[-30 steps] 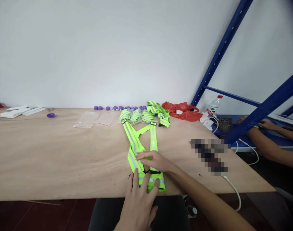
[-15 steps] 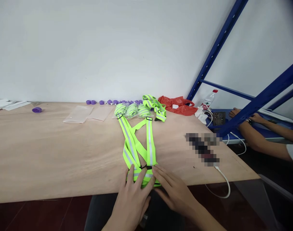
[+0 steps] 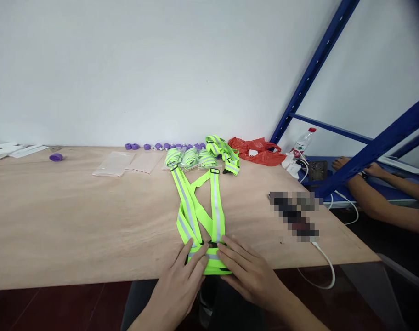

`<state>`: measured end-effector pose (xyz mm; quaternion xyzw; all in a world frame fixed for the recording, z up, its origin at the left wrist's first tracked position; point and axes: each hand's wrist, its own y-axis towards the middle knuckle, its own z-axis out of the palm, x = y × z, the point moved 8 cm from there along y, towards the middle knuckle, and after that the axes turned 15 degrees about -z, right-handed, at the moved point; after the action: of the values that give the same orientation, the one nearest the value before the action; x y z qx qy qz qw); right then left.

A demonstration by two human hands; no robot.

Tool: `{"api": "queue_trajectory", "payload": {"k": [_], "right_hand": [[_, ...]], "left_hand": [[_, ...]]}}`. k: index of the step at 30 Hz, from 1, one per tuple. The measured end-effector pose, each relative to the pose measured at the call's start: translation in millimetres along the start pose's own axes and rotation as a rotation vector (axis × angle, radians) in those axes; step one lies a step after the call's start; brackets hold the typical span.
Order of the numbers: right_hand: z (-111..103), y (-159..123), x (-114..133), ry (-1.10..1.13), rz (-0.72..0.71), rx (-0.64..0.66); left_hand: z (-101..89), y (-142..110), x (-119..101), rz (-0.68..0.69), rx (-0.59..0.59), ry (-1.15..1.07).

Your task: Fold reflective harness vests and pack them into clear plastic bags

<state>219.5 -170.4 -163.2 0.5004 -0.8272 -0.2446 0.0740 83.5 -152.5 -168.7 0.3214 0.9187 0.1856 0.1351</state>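
Observation:
A neon-yellow reflective strap vest (image 3: pixel 200 206) lies stretched out on the wooden table (image 3: pixel 75 216), its near end at the front edge. My left hand (image 3: pixel 182 282) rests flat on that near end, fingers spread and open. My right hand (image 3: pixel 246 271) lies beside it on the right, fingers stretched over the same end and a black buckle. Neither hand grips anything.
Folded neon vests (image 3: pixel 192 157) and another loose one (image 3: pixel 225 154) sit at the back, with purple caps (image 3: pixel 144 146), clear bags (image 3: pixel 115 164) and a red plastic bag (image 3: pixel 257 150). A white cable (image 3: pixel 325 262) hangs off the right edge. Another person's arms (image 3: pixel 375 193) lie past the blue rack (image 3: pixel 368 154).
My right hand came back from the middle of the vest to its near end. Both hands now press side by side on that end at the table edge.

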Motion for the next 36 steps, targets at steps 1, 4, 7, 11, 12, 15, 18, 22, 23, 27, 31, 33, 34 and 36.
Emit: {"api": "queue_trajectory", "payload": {"k": [1, 4, 7, 11, 12, 15, 18, 22, 23, 27, 31, 33, 34, 36], "right_hand": [[-0.6, 1.5, -2.2, 0.027, -0.012, 0.014], [-2.0, 4.6, -6.6, 0.099, -0.034, 0.036], [-1.8, 4.4, -6.2, 0.112, -0.032, 0.03], [1.2, 0.2, -0.5, 0.08, -0.016, 0.004], [1.5, -0.8, 0.9, 0.072, -0.012, -0.005], [1.2, -0.7, 3.7, 0.054, -0.014, -0.014], [-1.6, 3.2, 2.0, 0.044, -0.018, -0.004], [-0.9, 5.8, -4.4, 0.068, -0.013, 0.044], [0.4, 5.2, -5.1, 0.071, -0.017, 0.052], [6.2, -0.1, -3.4, 0.045, -0.026, 0.033], [9.8, -4.6, 2.1, 0.002, -0.019, -0.03], [9.2, -5.1, 4.6, -0.02, -0.013, -0.058], [8.3, -4.9, 5.3, -0.028, -0.005, -0.07], [5.9, -4.3, 5.6, -0.025, 0.016, -0.088]], "left_hand": [[-1.2, 0.0, 2.4, -0.003, -0.013, -0.034], [-2.4, -1.9, 9.5, -0.014, -0.02, -0.122], [-4.2, -5.9, 14.8, -0.028, -0.018, -0.175], [-10.9, -11.5, 18.2, -0.027, -0.059, -0.205], [-12.6, -12.5, 18.6, -0.024, -0.073, -0.209], [-13.9, -12.4, 19.6, -0.028, -0.071, -0.222], [-11.3, -8.8, 21.1, -0.055, -0.008, -0.246], [-7.9, -4.4, 24.7, -0.092, 0.079, -0.295], [-7.0, -4.1, 25.8, -0.099, 0.094, -0.304], [-5.7, -5.4, 28.6, -0.091, 0.069, -0.302], [-6.3, -7.3, 26.8, -0.056, 0.012, -0.286], [-8.2, -6.9, 26.8, -0.064, -0.009, -0.294], [-10.0, -6.4, 27.2, -0.074, -0.023, -0.304], [-13.5, -4.8, 29.2, -0.103, -0.041, -0.335]]}}
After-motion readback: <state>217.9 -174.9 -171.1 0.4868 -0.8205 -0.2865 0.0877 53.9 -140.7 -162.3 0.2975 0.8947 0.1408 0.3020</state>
